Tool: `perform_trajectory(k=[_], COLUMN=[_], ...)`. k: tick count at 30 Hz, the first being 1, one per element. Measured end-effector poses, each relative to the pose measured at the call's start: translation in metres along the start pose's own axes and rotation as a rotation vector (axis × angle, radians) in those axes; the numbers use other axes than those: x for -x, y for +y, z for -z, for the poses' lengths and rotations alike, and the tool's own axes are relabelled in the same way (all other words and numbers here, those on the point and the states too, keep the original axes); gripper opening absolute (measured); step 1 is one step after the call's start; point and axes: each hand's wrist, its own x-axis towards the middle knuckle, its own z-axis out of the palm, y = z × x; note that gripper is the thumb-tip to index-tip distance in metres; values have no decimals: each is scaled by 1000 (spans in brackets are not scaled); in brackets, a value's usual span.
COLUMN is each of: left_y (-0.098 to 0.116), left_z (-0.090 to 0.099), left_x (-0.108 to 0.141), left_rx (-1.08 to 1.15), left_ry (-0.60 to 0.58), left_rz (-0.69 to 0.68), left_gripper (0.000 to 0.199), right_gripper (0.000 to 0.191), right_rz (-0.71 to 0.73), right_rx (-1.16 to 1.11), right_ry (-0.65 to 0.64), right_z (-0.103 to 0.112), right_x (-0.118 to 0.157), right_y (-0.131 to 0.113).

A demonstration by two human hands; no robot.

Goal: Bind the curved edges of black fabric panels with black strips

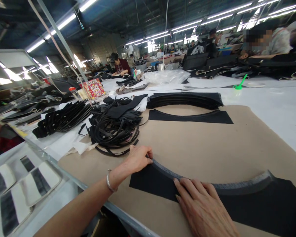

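A large black fabric piece [256, 204] with a curved upper edge lies on the tan sheet [182, 144]. Along the curve runs a grey strip [239, 187]. My left hand [138, 158], with a bangle on the wrist, pinches the left end of that edge between thumb and fingers. Flat on the piece near the middle of the curve rests my right hand [202, 200], its fingers extended and holding nothing. Farther back, a smaller-looking curved black piece [192, 118] lies in front of a stack of black pieces [185, 100].
Left of the sheet is a tangled heap of black strips [113, 125], beside layered black pieces [64, 118]. White pads with black bands [22, 187] lie lower left. A green object [239, 86], plastic wrap [166, 77] and other people are farther back.
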Motion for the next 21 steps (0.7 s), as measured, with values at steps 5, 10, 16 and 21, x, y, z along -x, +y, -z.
perform_trajectory(k=[5,10,16,21], left_y=[1,-2,-10,-12], left_z=[-1,-4,-8,-10], left_x=[0,-1,0,2], left_rx=[-18,-14,12,26], left_ry=[12,33,90,133], left_rz=[23,27,21,19], left_gripper=[10,14,26,29], right_gripper=[32,31,29,41], right_rz=[14,9,10,-26], right_rx=[14,15,-22,-44], right_ry=[-6,-19,1,-83], right_z=[-2,-3,-3,-21], right_x=[0,1,-13,-40], right_y=[0,2,-4,-25])
